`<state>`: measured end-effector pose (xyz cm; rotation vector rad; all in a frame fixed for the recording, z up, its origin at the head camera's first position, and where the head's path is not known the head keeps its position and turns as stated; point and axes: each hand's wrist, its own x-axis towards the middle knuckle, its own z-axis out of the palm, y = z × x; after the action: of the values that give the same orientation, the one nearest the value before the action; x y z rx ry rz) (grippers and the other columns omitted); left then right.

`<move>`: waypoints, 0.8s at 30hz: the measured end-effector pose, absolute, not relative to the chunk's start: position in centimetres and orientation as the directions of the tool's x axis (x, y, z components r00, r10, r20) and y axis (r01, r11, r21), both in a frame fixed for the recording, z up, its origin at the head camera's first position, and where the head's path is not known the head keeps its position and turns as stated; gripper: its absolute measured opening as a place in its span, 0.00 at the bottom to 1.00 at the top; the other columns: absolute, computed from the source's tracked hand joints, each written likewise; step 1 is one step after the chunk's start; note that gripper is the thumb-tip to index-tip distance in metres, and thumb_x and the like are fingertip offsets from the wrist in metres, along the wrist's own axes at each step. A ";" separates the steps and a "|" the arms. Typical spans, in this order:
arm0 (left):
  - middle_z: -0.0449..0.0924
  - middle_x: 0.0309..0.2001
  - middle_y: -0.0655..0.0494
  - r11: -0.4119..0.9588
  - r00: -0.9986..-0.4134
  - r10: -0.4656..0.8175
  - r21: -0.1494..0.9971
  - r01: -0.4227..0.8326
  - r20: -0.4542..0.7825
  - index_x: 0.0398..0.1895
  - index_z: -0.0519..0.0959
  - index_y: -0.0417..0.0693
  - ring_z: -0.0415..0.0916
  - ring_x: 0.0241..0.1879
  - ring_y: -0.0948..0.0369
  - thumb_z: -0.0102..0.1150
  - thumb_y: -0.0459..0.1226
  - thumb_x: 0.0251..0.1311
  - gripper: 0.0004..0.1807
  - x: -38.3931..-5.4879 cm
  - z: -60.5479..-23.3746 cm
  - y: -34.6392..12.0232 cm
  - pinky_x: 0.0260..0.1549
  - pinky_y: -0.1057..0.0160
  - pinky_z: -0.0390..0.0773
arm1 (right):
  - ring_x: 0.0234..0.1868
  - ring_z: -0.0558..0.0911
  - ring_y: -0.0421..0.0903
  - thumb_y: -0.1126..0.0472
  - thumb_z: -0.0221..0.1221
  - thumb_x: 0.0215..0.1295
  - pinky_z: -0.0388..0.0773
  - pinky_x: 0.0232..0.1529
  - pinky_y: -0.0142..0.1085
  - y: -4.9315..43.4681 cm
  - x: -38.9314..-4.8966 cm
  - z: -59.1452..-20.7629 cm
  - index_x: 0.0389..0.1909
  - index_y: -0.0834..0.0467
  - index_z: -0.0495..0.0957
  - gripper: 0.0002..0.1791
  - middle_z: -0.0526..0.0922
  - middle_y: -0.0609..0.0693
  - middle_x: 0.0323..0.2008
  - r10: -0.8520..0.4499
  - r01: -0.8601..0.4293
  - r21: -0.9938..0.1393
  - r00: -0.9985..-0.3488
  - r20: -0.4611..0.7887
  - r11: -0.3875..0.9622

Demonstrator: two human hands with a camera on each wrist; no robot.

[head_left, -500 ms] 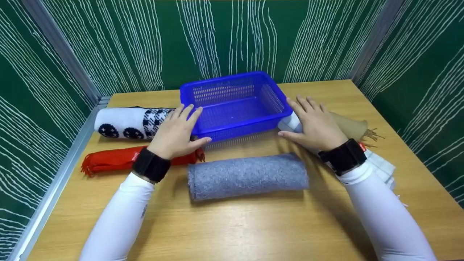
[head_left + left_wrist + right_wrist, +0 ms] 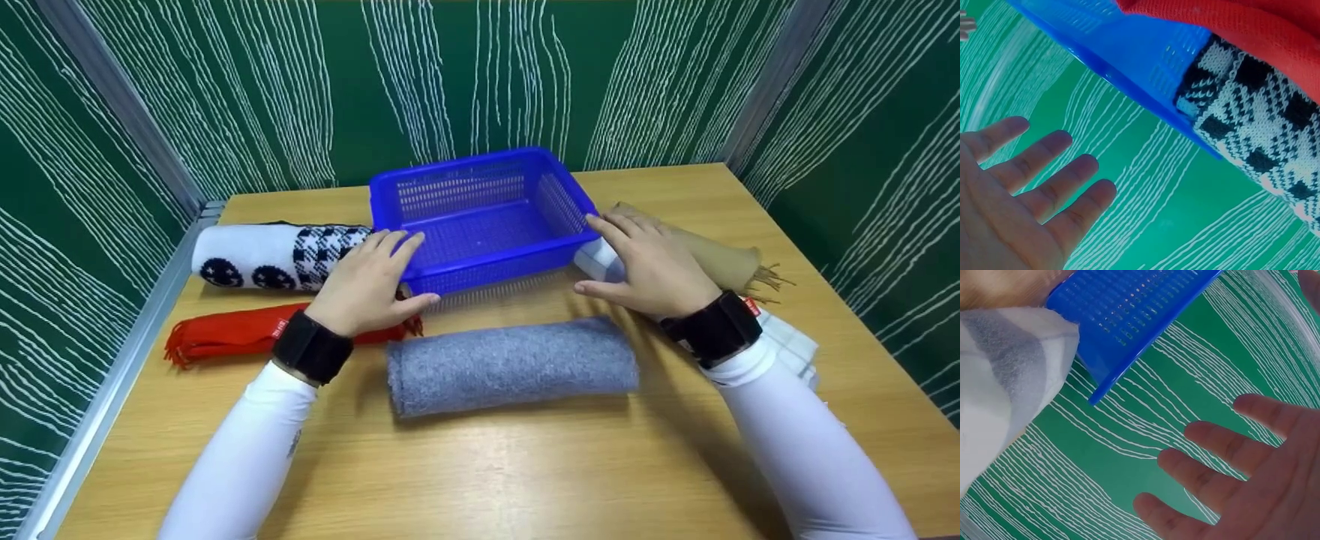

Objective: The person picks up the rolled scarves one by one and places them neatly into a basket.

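A blue plastic basket (image 2: 495, 261) with slotted sides stands at the back middle of the table, and nothing lies in it. My left hand (image 2: 360, 283) hovers by its near left corner, fingers straight and thumb spread. By the near right corner is my right hand (image 2: 658, 266), also with straight fingers. Both wrist views show bare palms with fingers apart, the left one near a black-and-white patterned knit roll (image 2: 1264, 118), the right one near a white and grey checked scarf (image 2: 1010, 365). A rolled grey cloth (image 2: 514, 367) lies in front, between my forearms.
At the left lies a red fringed scarf (image 2: 232, 334), folded long, in front of the patterned knit roll. A tan fringed scarf (image 2: 720, 261) rests at the right, behind the checked one. Green walls (image 2: 510, 82) with white wavy lines close off the back and sides.
The fingers of both hands have come down slightly towards me, and more of the tan scarf shows past my right fingers. The basket and the scarves stay practically in place.
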<state>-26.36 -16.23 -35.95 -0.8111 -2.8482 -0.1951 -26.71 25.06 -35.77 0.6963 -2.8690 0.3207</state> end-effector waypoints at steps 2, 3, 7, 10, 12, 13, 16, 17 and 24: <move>0.70 0.78 0.36 0.837 -0.832 0.518 0.085 0.541 0.197 0.85 0.63 0.43 0.67 0.79 0.39 0.61 0.67 0.69 0.52 -26.3 -35.9 -16.2 0.79 0.37 0.67 | 0.83 0.61 0.70 0.31 0.70 0.65 0.55 0.81 0.72 25.1 -26.6 -35.8 0.85 0.57 0.60 0.57 0.64 0.67 0.82 -0.440 -0.478 -0.180 -0.872 0.216 0.860; 0.70 0.78 0.36 0.834 -0.830 0.522 0.090 0.545 0.196 0.85 0.63 0.43 0.67 0.78 0.39 0.62 0.67 0.69 0.52 -26.3 -36.0 -16.2 0.79 0.38 0.67 | 0.83 0.62 0.71 0.31 0.70 0.65 0.56 0.81 0.72 25.1 -26.5 -35.8 0.85 0.57 0.61 0.57 0.65 0.67 0.82 -0.444 -0.482 -0.186 -0.870 0.214 0.856; 0.72 0.77 0.37 0.821 -0.821 0.537 0.103 0.562 0.195 0.84 0.64 0.43 0.69 0.77 0.40 0.62 0.66 0.69 0.51 -26.2 -36.2 -16.2 0.78 0.39 0.69 | 0.80 0.67 0.71 0.32 0.70 0.65 0.63 0.79 0.70 25.2 -26.3 -35.9 0.84 0.58 0.62 0.56 0.68 0.68 0.80 -0.458 -0.497 -0.211 -0.864 0.211 0.842; 0.73 0.75 0.37 0.809 -0.810 0.551 0.106 0.578 0.203 0.83 0.66 0.42 0.71 0.76 0.40 0.63 0.67 0.69 0.51 -26.0 -36.4 -16.3 0.77 0.39 0.71 | 0.79 0.70 0.70 0.32 0.71 0.65 0.67 0.76 0.70 25.4 -26.2 -36.1 0.84 0.56 0.62 0.55 0.69 0.68 0.79 -0.460 -0.499 -0.225 -0.864 0.205 0.837; 0.74 0.74 0.37 0.802 -0.802 0.559 0.110 0.587 0.209 0.82 0.67 0.41 0.72 0.75 0.40 0.63 0.66 0.69 0.50 -25.9 -36.5 -16.3 0.76 0.39 0.72 | 0.78 0.71 0.70 0.32 0.71 0.65 0.68 0.75 0.70 25.5 -26.1 -36.2 0.85 0.56 0.62 0.55 0.70 0.68 0.79 -0.460 -0.499 -0.228 -0.864 0.203 0.836; 0.75 0.74 0.37 0.799 -0.800 0.562 0.110 0.591 0.211 0.81 0.68 0.41 0.73 0.74 0.40 0.64 0.66 0.69 0.50 -25.9 -36.5 -16.3 0.76 0.39 0.73 | 0.77 0.71 0.70 0.32 0.71 0.65 0.69 0.75 0.70 25.6 -26.0 -36.2 0.85 0.55 0.63 0.55 0.70 0.68 0.79 -0.459 -0.498 -0.227 -0.865 0.203 0.837; 0.76 0.73 0.37 0.791 -0.790 0.572 0.109 0.602 0.219 0.80 0.69 0.41 0.74 0.73 0.40 0.65 0.65 0.69 0.49 -25.7 -36.6 -16.4 0.74 0.39 0.74 | 0.76 0.73 0.71 0.32 0.71 0.65 0.71 0.73 0.70 25.7 -25.8 -36.4 0.84 0.55 0.63 0.55 0.72 0.68 0.77 -0.469 -0.507 -0.219 -0.859 0.205 0.834; 0.77 0.72 0.37 0.790 -0.789 0.575 0.104 0.604 0.218 0.80 0.69 0.41 0.75 0.72 0.39 0.65 0.64 0.69 0.49 -25.7 -36.6 -16.4 0.74 0.39 0.74 | 0.75 0.74 0.71 0.31 0.71 0.65 0.72 0.72 0.71 25.8 -25.8 -36.4 0.84 0.55 0.64 0.54 0.72 0.69 0.77 -0.474 -0.512 -0.215 -0.856 0.207 0.832; 0.78 0.71 0.39 0.783 -0.781 0.590 0.093 0.615 0.205 0.80 0.71 0.42 0.76 0.71 0.39 0.66 0.64 0.68 0.47 -25.5 -36.4 -16.4 0.72 0.38 0.76 | 0.71 0.79 0.70 0.32 0.71 0.65 0.75 0.70 0.68 25.9 -25.5 -36.4 0.81 0.59 0.67 0.53 0.77 0.68 0.73 -0.512 -0.552 -0.187 -0.829 0.224 0.812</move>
<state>-25.47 -16.43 -36.42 -0.9565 -2.8089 -0.2310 -25.54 25.88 -36.39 0.8383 -2.8339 0.3670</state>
